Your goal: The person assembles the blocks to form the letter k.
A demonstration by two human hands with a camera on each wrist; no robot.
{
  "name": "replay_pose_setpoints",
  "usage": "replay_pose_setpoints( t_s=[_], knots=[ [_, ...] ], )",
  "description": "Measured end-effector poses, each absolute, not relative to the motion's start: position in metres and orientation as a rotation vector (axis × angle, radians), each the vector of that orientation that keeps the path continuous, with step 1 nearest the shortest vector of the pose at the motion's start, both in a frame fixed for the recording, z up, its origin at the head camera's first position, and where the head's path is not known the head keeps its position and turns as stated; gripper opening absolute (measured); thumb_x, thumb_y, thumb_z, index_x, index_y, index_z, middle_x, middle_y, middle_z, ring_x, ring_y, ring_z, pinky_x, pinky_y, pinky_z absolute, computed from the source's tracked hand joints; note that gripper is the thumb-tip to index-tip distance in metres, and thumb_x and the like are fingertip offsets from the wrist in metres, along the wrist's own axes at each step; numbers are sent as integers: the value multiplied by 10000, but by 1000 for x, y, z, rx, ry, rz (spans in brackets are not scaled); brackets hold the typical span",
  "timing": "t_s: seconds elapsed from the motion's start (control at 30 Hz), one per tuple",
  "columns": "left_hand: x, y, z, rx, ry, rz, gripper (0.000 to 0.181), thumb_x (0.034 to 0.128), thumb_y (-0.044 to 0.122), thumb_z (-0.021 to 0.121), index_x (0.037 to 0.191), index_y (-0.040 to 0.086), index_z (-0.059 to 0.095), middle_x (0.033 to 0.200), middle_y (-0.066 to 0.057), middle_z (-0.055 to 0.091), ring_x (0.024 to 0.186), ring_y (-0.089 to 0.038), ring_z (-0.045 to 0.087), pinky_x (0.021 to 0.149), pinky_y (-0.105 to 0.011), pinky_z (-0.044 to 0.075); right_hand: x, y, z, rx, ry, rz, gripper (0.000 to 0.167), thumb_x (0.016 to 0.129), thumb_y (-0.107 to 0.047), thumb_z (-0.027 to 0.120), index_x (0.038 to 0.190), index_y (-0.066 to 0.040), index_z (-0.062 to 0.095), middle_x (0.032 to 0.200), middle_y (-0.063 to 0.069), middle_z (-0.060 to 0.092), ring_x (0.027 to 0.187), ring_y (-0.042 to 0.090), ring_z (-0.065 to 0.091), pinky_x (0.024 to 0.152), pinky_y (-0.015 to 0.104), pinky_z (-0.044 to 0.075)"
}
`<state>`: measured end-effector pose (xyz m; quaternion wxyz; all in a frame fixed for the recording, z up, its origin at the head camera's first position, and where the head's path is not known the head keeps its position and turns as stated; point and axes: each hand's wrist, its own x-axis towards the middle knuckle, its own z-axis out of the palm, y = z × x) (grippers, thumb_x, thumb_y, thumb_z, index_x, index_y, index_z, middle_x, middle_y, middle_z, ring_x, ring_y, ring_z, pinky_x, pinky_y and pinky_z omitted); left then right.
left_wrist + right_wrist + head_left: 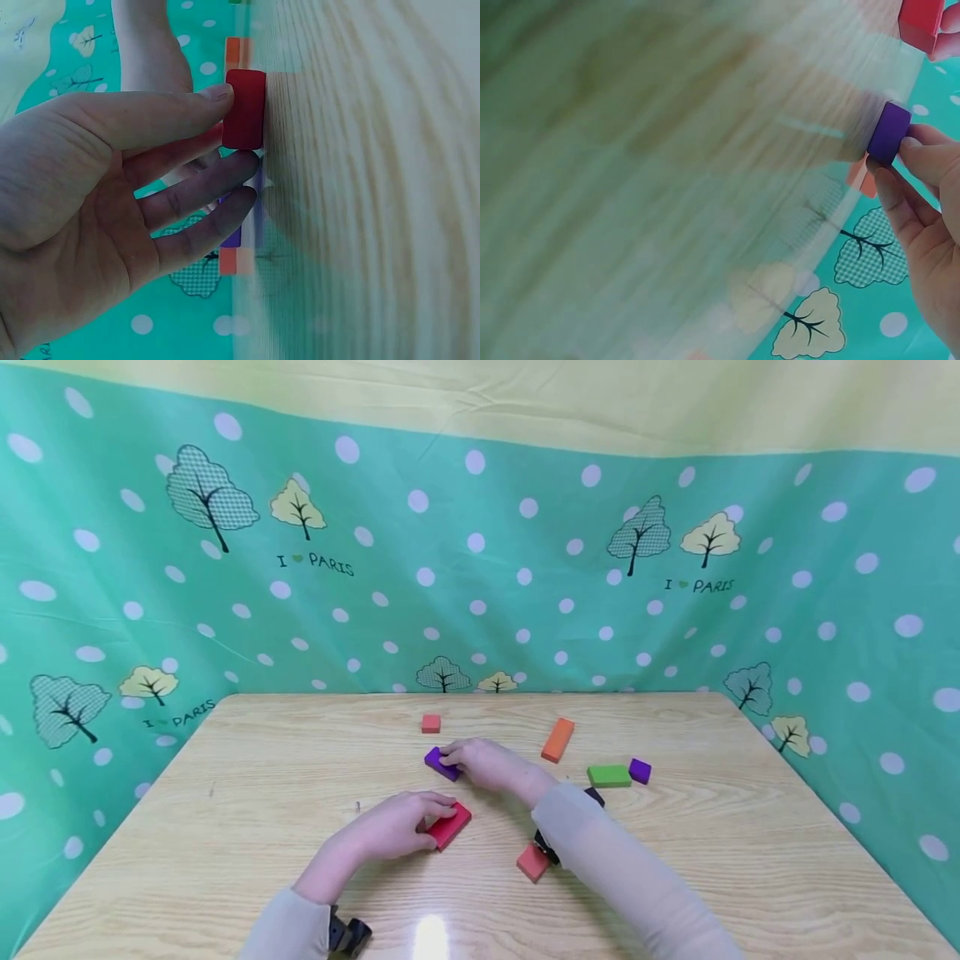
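On the table lies a red block, which the left hand pinches between thumb and fingers. The left wrist view has the thumb of the left hand on the near side of the red block, with two lower fingers loosely bent below it. Farther back, the right hand pinches a purple block, lying flat. In the right wrist view the thumb and fingers of the right hand hold one end of the purple block.
A small red block lies behind the purple one. To the right are an orange block, a green block and a purple cube. Another red block sits beside the right forearm. A patterned curtain stands behind the wooden table.
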<state>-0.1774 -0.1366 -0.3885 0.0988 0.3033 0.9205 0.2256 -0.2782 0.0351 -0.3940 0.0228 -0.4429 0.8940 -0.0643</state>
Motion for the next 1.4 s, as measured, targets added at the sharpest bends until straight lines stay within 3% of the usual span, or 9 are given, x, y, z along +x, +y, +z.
replay_pose_setpoints(
  t_s=[0.37, 0.67, 1.4],
  knots=[
    [-178, -132, -389, 894, 2775, 622, 407, 771, 139, 705, 1160, 52, 627, 1308, -60, 522, 893, -138, 551, 704, -230, 422, -276, 38, -392, -1304, 2786, -214, 304, 919, -101, 519, 1211, -133, 595, 1278, 57, 541, 1173, 208, 518, 987, 298, 417],
    [-177, -131, -391, 860, 2799, 657, 421, 773, 188, 711, 1153, 27, 624, 1266, -88, 545, 729, -98, 487, 633, -198, 401, -276, 39, -391, -1304, 2812, -265, 282, 887, -99, 573, 1162, -119, 628, 1182, 44, 588, 1108, 188, 557, 959, 277, 439],
    [-178, -131, -391, 842, 2807, 665, 418, 762, 129, 712, 1153, 13, 620, 1229, -81, 541, 719, -97, 501, 630, -197, 413, -280, 39, -392, -1247, 2798, -314, 262, 883, -97, 578, 1136, -123, 640, 1140, 20, 580, 1095, 170, 551, 965, 282, 432]
  ],
)
